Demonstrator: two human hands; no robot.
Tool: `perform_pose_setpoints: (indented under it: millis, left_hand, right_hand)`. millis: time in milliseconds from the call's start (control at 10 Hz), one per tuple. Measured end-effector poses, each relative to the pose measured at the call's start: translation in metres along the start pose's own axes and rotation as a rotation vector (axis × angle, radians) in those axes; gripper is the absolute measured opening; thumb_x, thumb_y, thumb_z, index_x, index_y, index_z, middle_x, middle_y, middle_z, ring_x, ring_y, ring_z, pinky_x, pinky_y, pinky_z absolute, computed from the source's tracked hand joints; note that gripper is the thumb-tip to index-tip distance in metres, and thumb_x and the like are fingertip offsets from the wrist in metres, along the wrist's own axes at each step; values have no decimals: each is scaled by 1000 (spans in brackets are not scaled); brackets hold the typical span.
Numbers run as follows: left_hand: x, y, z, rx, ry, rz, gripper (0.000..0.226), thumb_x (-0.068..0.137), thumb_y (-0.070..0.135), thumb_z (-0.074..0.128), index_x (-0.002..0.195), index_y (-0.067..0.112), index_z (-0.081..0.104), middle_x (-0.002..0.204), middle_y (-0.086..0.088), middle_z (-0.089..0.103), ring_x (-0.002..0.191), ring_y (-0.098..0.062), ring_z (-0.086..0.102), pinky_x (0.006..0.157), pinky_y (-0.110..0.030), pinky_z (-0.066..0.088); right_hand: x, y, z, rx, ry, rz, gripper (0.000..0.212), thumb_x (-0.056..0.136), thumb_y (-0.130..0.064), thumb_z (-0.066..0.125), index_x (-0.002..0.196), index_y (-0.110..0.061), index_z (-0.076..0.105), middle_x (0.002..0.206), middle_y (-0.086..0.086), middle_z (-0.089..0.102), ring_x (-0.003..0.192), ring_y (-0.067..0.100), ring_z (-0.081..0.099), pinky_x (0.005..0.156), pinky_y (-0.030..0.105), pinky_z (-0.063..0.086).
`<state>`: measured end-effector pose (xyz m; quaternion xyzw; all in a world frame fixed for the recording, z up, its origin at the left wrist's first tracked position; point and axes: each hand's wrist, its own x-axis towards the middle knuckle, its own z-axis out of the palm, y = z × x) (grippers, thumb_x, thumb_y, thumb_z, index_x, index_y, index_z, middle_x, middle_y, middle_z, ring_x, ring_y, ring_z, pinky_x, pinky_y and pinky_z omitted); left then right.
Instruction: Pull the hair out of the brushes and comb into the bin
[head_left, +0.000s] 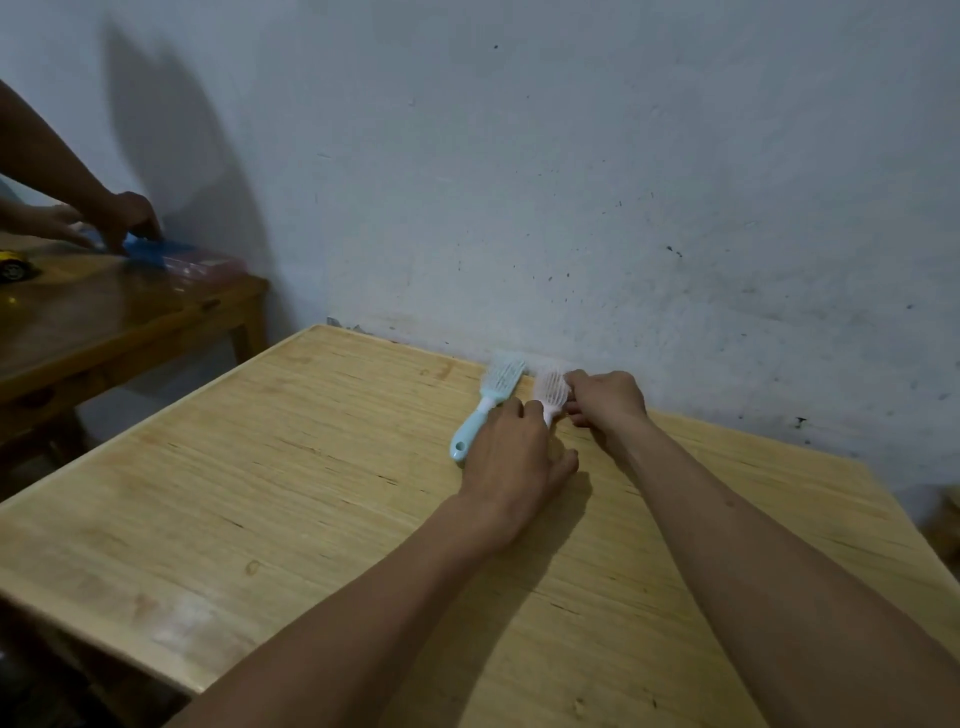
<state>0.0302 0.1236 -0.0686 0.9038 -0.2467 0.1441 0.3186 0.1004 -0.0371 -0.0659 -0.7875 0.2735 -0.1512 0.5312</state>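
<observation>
Two vented hair brushes lie side by side at the far edge of the light wooden table (260, 493), close to the wall. The light blue brush (488, 402) rests free on the left, its handle pointing toward me. Beside it lies the pale pink brush (551, 391). My left hand (511, 457) covers the pink brush's handle and holds it down. My right hand (605, 397) touches the right side of that brush's bristle head, fingers pinched at the bristles. No comb and no bin show in this view.
A darker wooden table (119, 322) stands to the left across a gap. Another person's hands (104, 221) work there on a blue sheet (150, 252), near a yellow toy car (13, 265). A stained pale wall (623, 182) rises right behind the brushes.
</observation>
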Motion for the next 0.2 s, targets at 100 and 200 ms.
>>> perform_pose_setpoints:
  millis: [100, 200]
  left_hand:
    - [-28, 6, -38, -112, 230, 118, 45, 92, 38, 65, 130, 12, 62, 122, -4, 64, 110, -18, 57, 85, -21, 42]
    - [-85, -18, -92, -266, 542, 168, 31, 92, 38, 61, 117, 21, 69, 106, 6, 65, 93, -9, 59, 85, -9, 41]
  right_hand:
    - [-16, 5, -15, 24, -53, 5, 33, 96, -31, 65, 91, -1, 78, 83, 12, 78, 81, 27, 76, 90, 46, 62]
    - [-46, 20, -47, 22, -146, -43, 24, 100, -23, 65, 106, -3, 77, 90, 9, 73, 80, 17, 69, 82, 32, 61]
